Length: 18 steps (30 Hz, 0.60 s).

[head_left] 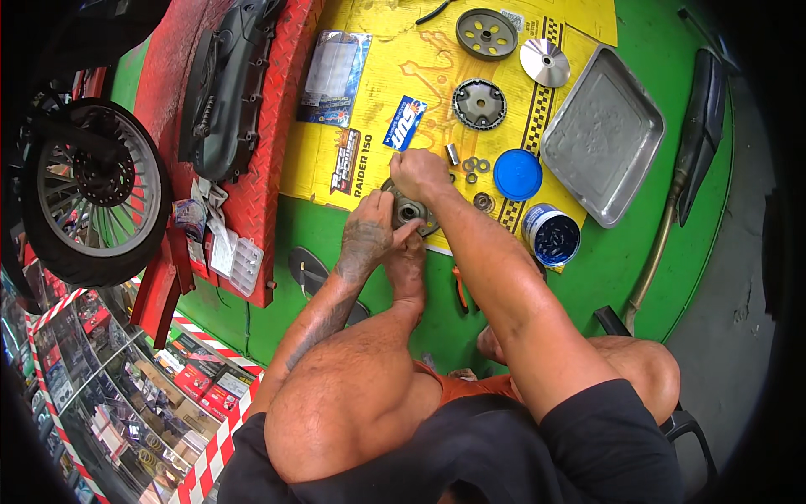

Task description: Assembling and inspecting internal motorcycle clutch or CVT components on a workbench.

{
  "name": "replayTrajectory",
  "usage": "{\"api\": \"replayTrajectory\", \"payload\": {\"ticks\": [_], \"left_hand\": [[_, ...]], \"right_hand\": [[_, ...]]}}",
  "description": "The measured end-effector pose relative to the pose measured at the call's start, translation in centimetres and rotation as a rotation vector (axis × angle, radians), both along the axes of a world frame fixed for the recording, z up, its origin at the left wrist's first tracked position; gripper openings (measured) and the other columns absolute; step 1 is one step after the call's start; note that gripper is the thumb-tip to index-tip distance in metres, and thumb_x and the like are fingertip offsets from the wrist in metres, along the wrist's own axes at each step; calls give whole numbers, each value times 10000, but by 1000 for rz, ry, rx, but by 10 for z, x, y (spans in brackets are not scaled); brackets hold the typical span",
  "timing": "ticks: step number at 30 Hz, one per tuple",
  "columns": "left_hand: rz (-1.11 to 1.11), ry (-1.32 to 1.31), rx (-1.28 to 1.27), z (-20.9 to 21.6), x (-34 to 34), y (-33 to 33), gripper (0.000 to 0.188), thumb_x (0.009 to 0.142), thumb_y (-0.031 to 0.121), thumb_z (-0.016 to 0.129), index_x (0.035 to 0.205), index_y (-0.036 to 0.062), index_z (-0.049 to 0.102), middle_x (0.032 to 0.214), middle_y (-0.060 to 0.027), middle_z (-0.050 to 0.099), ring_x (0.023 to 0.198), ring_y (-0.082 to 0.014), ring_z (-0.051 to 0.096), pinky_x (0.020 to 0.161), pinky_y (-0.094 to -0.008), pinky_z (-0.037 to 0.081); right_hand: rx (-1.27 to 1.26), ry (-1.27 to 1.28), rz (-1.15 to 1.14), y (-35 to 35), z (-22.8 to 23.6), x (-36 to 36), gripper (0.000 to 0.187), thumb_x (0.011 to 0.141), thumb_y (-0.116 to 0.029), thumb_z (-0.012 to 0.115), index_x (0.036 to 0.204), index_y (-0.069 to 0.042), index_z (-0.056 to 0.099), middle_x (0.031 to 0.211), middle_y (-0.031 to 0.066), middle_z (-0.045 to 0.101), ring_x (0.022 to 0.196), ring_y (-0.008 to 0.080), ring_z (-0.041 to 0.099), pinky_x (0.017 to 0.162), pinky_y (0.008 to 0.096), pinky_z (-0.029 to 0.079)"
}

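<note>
A round grey metal clutch part [410,213] with a central hub is held low over the near edge of the yellow sheet, beside my foot. My left hand [369,231] grips its left and near side, thumb reaching across toward the hub. At its far rim my right hand [420,175] is closed in a fist; what lies inside those fingers is hidden. Just right of the right hand are a small metal sleeve [452,154], several washers [477,165] and a ring-shaped bearing [484,202].
A toothed pulley [479,104], clutch bell [487,34] and shiny pulley disc [545,63] lie farther out. Right stand a blue lid [517,175], grease tub [552,235] and metal tray [579,160]. Orange-handled pliers [460,290] lie near my feet; a red ramp [252,181] borders the left.
</note>
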<state>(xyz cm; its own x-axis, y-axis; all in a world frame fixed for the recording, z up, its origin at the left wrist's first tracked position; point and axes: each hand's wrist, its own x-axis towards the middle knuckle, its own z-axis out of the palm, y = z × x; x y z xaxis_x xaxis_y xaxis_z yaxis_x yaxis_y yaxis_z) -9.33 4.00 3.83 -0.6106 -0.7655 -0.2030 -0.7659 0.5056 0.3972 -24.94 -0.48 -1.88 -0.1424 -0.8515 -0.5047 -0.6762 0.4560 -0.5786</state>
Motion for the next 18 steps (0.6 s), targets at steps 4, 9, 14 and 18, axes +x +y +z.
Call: {"api": "replayTrajectory", "payload": {"ticks": [4, 9, 14, 18], "left_hand": [[-22, 109, -49, 6, -1, 4, 459, 823, 299, 782, 1163, 39, 615, 1004, -102, 580, 827, -286, 635, 701, -373, 532], [21, 236, 1, 6, -1, 2, 383, 799, 176, 775, 1113, 39, 604, 941, -86, 580, 784, -251, 611, 682, -349, 527], [327, 278, -47, -20, 49, -51, 354, 826, 120, 781, 1113, 10, 605, 945, -91, 583, 784, -211, 583, 718, -321, 517], [376, 215, -224, -48, 57, -59, 457, 959, 266, 719, 1287, -14, 569, 1087, -140, 597, 939, -251, 598, 839, -360, 519]], "right_hand": [[-28, 1, -10, 0, -3, 0, 515, 987, -367, 452, 842, 32, 744, 873, 260, 744, 794, 483, 688, 734, 540, 543], [-28, 9, -16, 1, -5, -2, 513, 988, -365, 450, 847, 31, 744, 875, 265, 742, 801, 482, 688, 741, 541, 543], [23, 4, 16, -2, 7, 2, 509, 984, -354, 440, 867, 30, 753, 904, 248, 751, 835, 458, 700, 775, 524, 552], [-2, -8, 14, 0, 2, 1, 509, 981, -352, 441, 863, 35, 750, 903, 254, 748, 825, 464, 697, 769, 525, 551]]}}
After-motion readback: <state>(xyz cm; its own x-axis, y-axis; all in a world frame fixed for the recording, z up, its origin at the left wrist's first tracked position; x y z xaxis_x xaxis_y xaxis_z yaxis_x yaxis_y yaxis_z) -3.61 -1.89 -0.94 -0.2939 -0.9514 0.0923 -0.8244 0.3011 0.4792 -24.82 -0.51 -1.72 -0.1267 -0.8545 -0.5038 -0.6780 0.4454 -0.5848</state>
